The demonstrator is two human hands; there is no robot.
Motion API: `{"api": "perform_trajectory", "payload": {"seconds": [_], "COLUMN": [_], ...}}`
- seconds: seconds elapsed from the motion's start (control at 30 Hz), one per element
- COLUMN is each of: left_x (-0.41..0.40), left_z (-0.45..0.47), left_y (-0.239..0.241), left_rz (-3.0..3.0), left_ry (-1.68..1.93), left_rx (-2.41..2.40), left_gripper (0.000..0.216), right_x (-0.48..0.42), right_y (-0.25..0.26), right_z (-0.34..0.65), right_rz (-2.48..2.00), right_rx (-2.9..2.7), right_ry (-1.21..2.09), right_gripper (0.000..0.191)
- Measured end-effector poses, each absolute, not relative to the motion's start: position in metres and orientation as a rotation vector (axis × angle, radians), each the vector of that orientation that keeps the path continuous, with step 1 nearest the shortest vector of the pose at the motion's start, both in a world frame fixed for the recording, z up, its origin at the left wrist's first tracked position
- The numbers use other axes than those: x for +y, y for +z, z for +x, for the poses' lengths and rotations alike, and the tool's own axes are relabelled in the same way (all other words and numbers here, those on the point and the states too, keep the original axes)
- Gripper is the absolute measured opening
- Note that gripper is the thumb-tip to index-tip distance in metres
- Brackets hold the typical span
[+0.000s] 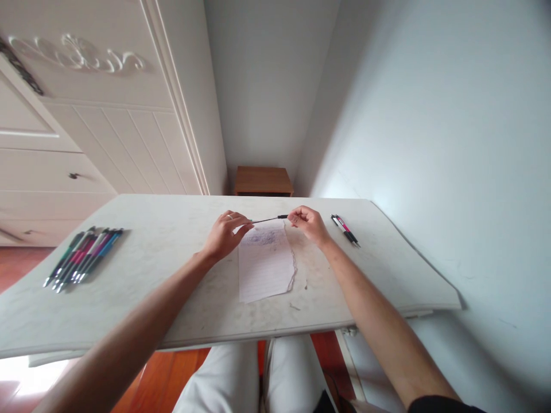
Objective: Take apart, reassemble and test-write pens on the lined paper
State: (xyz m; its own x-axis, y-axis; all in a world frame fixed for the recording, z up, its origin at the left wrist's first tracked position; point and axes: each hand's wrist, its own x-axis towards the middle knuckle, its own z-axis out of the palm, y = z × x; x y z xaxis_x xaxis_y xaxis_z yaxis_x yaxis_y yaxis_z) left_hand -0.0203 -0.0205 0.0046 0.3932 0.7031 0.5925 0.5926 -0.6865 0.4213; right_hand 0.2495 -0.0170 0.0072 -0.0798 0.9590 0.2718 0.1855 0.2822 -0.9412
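Above the far end of a sheet of lined paper [262,269], my two hands hold the parts of a pen in a line. A thin dark refill [264,220] spans the gap between them. My left hand [226,234] is closed round one end, where a small greyish tip shows at the fingers; most of that part is hidden. My right hand [309,223] pinches the other end, from which a black pen section [282,217] sticks out. Dark scribbles cover the upper part of the paper, and its right edge is torn.
Several coloured pens [81,258] lie side by side at the left of the white table [172,310]. Two pens [345,230] rest to the right of my right hand. A pale wall [451,143] borders the right side; a cabinet [107,132] stands behind, left.
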Motion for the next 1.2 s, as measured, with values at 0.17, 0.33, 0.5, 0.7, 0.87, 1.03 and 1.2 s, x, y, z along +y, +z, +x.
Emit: {"api": "perform_trajectory", "payload": {"seconds": [0.17,0.33,0.5,0.7,0.87,1.03,1.2], "left_x": [-0.019,-0.021,-0.024,-0.024,-0.029,-0.032,-0.033], "left_z": [-0.024,-0.023,-0.022,-0.021,-0.017,-0.013,-0.013], "left_y": [0.004,0.005,0.005,0.003,0.007,0.009,0.01], "left_rz": [2.495,2.492,2.461,2.402,2.312,2.241,2.241], "left_ry": [1.158,1.169,1.178,1.189,1.19,1.155,1.189], "left_rx": [1.169,1.178,1.17,1.198,1.219,1.234,1.246], "left_gripper": [0.024,0.024,0.026,0.026,0.024,0.021,0.02], "right_x": [-0.01,-0.007,-0.006,0.001,0.004,0.001,-0.006], "right_y": [0.002,-0.002,-0.004,-0.011,-0.018,-0.019,-0.009], "right_z": [0.261,0.264,0.262,0.269,0.273,0.272,0.265], "right_rz": [-1.136,-1.126,-1.147,-1.22,-1.354,-1.402,-1.217], "right_rx": [-1.419,-1.407,-1.461,-1.461,-1.52,-1.591,-1.64], "right_ry": [0.898,0.869,0.811,0.66,0.518,0.511,0.489], "right_gripper": [0.046,0.04,0.032,0.025,0.016,0.017,0.02]}}
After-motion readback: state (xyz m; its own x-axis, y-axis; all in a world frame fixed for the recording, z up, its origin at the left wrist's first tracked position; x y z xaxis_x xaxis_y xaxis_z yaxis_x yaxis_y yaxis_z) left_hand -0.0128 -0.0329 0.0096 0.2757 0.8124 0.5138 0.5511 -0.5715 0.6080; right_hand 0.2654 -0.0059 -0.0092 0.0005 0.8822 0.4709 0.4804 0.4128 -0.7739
